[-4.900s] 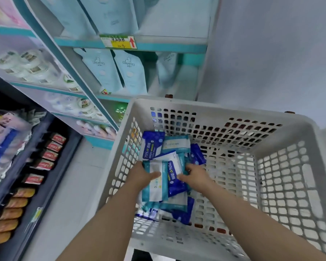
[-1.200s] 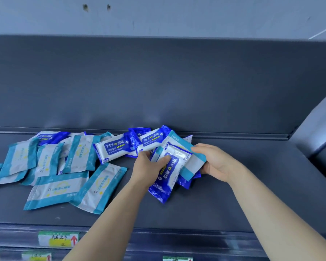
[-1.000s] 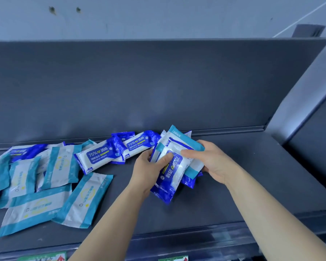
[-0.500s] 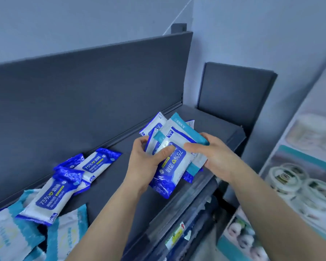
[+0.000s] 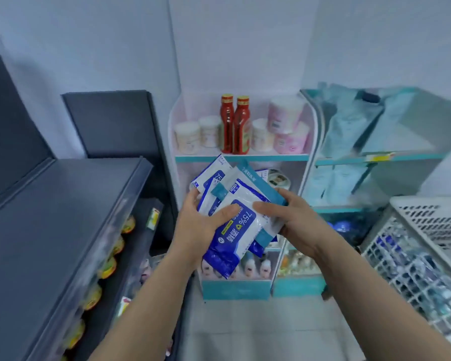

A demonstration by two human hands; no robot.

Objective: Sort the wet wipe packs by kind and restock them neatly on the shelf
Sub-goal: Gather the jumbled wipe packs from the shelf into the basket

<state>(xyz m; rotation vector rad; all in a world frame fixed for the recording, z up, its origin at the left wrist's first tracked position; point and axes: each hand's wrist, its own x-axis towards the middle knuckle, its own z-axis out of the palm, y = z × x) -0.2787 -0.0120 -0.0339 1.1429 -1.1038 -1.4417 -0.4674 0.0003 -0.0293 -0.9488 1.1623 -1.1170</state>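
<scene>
L hand (image 5: 201, 230) & R hand (image 5: 294, 225) bare; both forearms (image 5: 151, 306) bare too, down to frame's bottom edge.

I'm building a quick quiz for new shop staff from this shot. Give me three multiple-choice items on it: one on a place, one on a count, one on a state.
1. Where are the wet wipe packs?
A. flat on a shelf board
B. up in the air between both hands
C. on the floor

2. How many red bottles stand on the top board of the pale shelf unit?
A. one
B. four
C. two

3. What is the left hand doing?
A. gripping the packs, thumb on the front one
B. hanging idle
C. pointing at a label

Answers:
1 B: the left hand and the right hand clasp the bundle from either side, off any surface.
2 C: two stand side by side.
3 A: its thumb lies across the blue-and-white front pack.
</scene>
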